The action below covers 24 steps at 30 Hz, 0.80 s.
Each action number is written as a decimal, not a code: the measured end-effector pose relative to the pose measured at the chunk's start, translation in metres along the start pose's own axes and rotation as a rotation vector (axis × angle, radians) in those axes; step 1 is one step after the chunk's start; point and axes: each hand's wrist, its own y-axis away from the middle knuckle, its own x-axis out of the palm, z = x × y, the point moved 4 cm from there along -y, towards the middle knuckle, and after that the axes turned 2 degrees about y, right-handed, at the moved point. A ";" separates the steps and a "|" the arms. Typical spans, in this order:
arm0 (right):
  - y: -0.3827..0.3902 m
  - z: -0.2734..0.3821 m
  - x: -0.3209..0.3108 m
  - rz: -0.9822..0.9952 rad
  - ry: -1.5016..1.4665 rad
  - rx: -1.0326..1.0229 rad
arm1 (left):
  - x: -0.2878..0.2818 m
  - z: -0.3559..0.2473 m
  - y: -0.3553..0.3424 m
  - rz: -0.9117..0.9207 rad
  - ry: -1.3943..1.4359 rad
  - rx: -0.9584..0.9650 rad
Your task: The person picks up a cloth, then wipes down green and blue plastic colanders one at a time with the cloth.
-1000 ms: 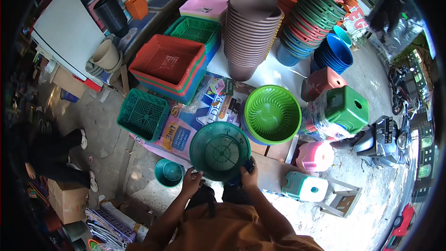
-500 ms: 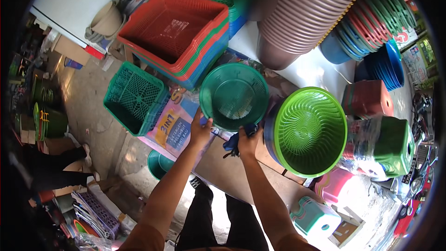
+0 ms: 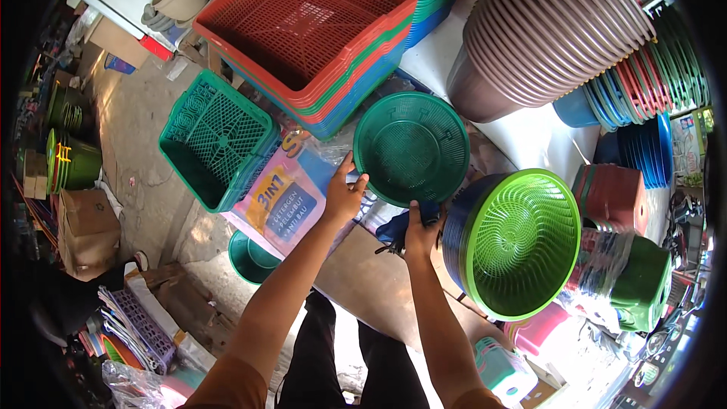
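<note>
A round dark green plastic basket (image 3: 413,153) with a mesh bottom is in front of me, its inside facing up. My left hand (image 3: 347,195) is closed on its near left rim, thumb and fingers at the edge. At the near right side, my right hand (image 3: 421,233) grips a bunched dark blue cloth (image 3: 397,227) against the basket, its thumb up by the rim. Part of the cloth is hidden by the fingers. Just right of that hand stands a stack of round baskets, with a lime green basket (image 3: 519,246) on top.
Stacked rectangular baskets, a red one (image 3: 303,26) uppermost, stand beyond at the left. Nearer are green rectangular baskets (image 3: 219,140) and a pink printed package (image 3: 284,208). Tall nested brown buckets (image 3: 556,34) stand far right. A green basin (image 3: 254,257) sits low at the left.
The whole view has shifted, with most things appearing lower or further right. Both hands keep their places at the green basket's rim, and the cloth stays in the right hand.
</note>
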 end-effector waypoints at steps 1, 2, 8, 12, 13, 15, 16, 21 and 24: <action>0.006 0.001 -0.001 0.010 0.010 -0.002 | 0.000 0.000 0.006 -0.012 0.059 0.021; 0.019 0.001 -0.001 0.057 -0.175 0.121 | -0.008 0.004 0.014 -0.034 0.112 0.044; 0.133 -0.021 -0.002 0.473 -0.071 0.287 | -0.085 0.048 0.148 -0.296 -0.017 0.028; 0.223 -0.034 0.024 0.954 0.140 0.237 | -0.169 0.104 0.262 -0.646 -0.110 -0.193; 0.241 -0.041 0.032 1.082 0.228 0.229 | -0.189 0.122 0.283 -0.695 -0.136 -0.262; 0.277 -0.055 0.057 1.225 0.382 0.123 | -0.235 0.168 0.327 -0.759 -0.278 -0.333; 0.297 -0.062 0.074 1.312 0.494 0.071 | -0.258 0.198 0.351 -0.787 -0.281 -0.418; 0.361 -0.126 0.172 1.352 0.853 -0.003 | -0.341 0.323 0.387 -0.841 -0.273 -0.642; 0.352 -0.172 0.237 1.221 1.025 -0.126 | -0.369 0.366 0.346 -0.814 -0.217 -0.671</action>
